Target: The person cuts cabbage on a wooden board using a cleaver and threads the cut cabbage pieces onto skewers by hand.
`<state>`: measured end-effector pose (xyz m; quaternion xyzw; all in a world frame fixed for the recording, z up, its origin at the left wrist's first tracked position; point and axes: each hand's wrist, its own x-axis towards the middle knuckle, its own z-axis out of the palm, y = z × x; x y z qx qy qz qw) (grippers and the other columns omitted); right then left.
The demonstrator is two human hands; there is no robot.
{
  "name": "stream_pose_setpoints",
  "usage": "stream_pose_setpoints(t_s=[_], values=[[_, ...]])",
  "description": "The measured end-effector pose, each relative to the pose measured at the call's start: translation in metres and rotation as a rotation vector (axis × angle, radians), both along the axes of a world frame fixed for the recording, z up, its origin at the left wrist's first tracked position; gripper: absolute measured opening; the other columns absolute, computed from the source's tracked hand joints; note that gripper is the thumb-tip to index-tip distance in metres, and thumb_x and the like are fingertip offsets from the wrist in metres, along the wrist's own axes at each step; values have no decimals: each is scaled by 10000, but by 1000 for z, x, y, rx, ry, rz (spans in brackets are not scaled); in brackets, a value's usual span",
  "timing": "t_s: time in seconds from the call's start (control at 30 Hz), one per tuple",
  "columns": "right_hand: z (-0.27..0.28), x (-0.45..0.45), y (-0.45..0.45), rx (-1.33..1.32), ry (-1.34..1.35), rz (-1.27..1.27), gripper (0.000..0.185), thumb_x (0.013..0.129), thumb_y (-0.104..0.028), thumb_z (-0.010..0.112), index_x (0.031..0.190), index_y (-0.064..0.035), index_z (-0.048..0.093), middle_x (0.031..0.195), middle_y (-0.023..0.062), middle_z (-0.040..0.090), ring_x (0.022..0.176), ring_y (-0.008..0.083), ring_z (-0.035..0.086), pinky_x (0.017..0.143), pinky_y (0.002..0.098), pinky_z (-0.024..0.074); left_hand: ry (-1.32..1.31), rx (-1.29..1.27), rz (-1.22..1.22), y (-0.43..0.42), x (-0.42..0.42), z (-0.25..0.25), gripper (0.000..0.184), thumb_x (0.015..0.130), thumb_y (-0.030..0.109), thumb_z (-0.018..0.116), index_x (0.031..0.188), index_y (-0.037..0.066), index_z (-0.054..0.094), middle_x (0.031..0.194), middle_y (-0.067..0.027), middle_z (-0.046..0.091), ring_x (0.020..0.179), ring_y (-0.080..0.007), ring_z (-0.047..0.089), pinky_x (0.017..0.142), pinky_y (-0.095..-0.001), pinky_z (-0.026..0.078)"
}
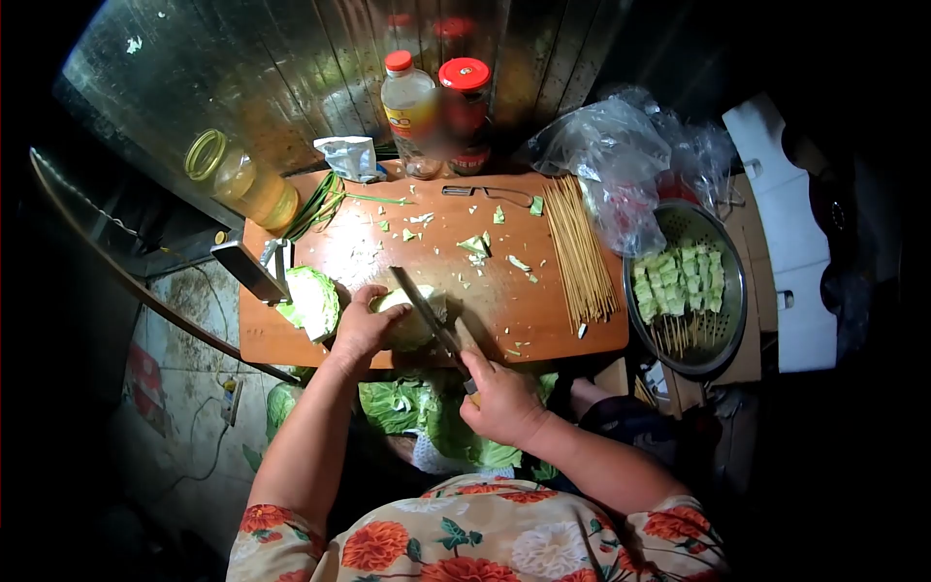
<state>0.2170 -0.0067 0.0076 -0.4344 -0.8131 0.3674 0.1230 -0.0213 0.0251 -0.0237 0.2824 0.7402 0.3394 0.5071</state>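
Observation:
My left hand [363, 328] is pressed against a piece of cabbage [412, 332] near the front edge of the wooden board [543, 335], its fingers curled on the cabbage's left side. In my right hand [502, 400] is the handle of a knife [423, 307]. The blade slants up and to the left over the cabbage; whether it has cut in I cannot tell. Another cut cabbage piece [312, 303] lies to the left of my left hand. Cabbage scraps [475, 244] are scattered behind the knife.
Bamboo skewers [580, 257] lie along the board's right side, a peeler [485, 191] at the back. A metal colander [734, 320] at right holds skewered cabbage [679, 279]. Bottles [407, 102], a jar [254, 194] and plastic bags [611, 145] stand behind. Loose leaves [465, 427] lie below the board.

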Motion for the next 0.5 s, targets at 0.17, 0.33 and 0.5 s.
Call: stream_pose_setpoints(t_s=[0.17,0.33,0.5], values=[[3,-1,-9,-24,-45,48,583,744,-127,574,1283,30,416,1067,237,607,923,372,617,797,433,504,143,109,-91,-7,-7,-34,487,762,185,721,1152,-36,533,979,-246,647,929,-306,645,801,-355,506],[11,2,-11,-108,-42,78,585,748,-130,570,1287,38,414,1041,237,605,914,374,613,797,436,502,148,44,-133,-9,-6,-27,486,774,210,708,1159,-31,534,986,-254,644,932,-326,646,806,-362,509],[12,6,-3,-147,-85,92,582,758,-126,557,1290,59,408,1047,251,600,917,380,610,800,440,500,275,-59,-164,-5,3,-14,520,773,251,722,1167,-29,531,1061,-262,618,989,-351,619,855,-381,493]])
